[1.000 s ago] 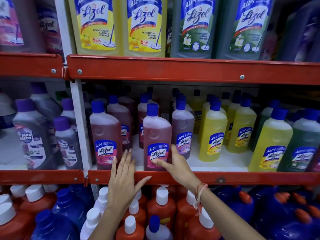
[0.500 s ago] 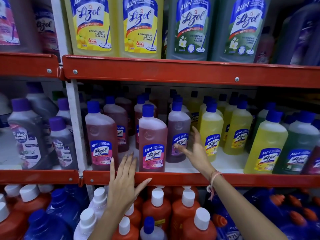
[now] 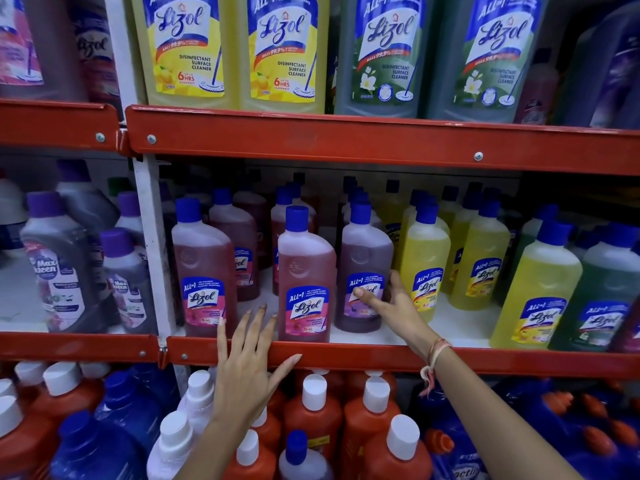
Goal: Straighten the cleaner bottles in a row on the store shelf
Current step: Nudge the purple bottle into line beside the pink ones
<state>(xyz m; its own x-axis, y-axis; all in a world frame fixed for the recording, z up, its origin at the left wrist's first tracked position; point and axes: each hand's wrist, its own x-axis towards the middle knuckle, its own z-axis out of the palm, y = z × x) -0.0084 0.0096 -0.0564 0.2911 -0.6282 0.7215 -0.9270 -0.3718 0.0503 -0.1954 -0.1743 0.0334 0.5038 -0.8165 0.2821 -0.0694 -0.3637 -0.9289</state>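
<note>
Blue-capped Lizol cleaner bottles stand on the middle shelf behind its red front rail (image 3: 346,356). At the front stand two pink bottles (image 3: 204,271) (image 3: 304,282), then a purple bottle (image 3: 363,258), which sits a little further back. My right hand (image 3: 388,303) grips the purple bottle low down, thumb on its label and fingers round its right side. My left hand (image 3: 249,351) rests flat and spread on the red rail, between the two pink bottles, holding nothing. Yellow bottles (image 3: 426,261) follow to the right.
Large yellow and green Lizol bottles (image 3: 284,50) fill the upper shelf. Grey Max Kleen bottles (image 3: 65,265) stand left of the white upright (image 3: 152,244). Orange and blue bottles with white caps (image 3: 313,410) crowd the lower shelf under my arms. A green bottle (image 3: 606,299) stands far right.
My right hand left the middle pink bottle, reached right and has closed on the purple bottle. The left hand stayed on the rail.
</note>
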